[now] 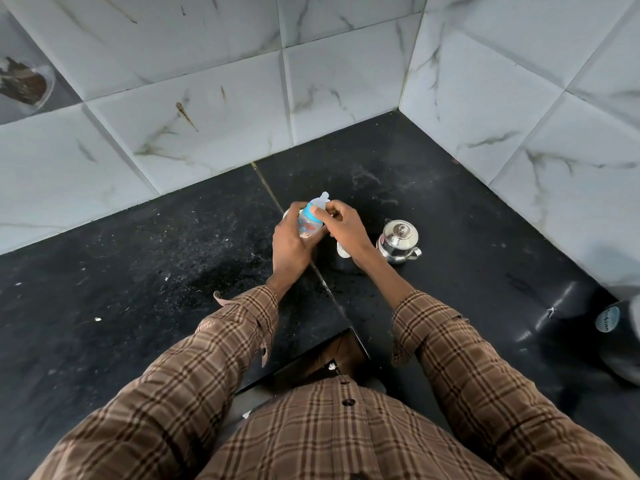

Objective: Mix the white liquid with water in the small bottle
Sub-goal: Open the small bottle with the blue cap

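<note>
A small clear baby bottle [308, 225] with a blue collar and a pale teat is held tilted over the black counter [138, 271]. My left hand [291, 249] wraps around its body from below. The fingers of my right hand [346, 225] pinch the blue collar at the top. A small white container [343, 250] stands on the counter, mostly hidden beneath my right wrist. Part of another pale object [286, 213] peeks out behind my left hand; I cannot tell what it is.
A lidded steel pot [398, 241] with a spout stands right of my hands. White marbled tile walls [242, 98] meet in a corner behind. A dark rounded container [602, 327] with a round label sits at the right edge. The counter's inner corner edge [349, 329] is below my arms.
</note>
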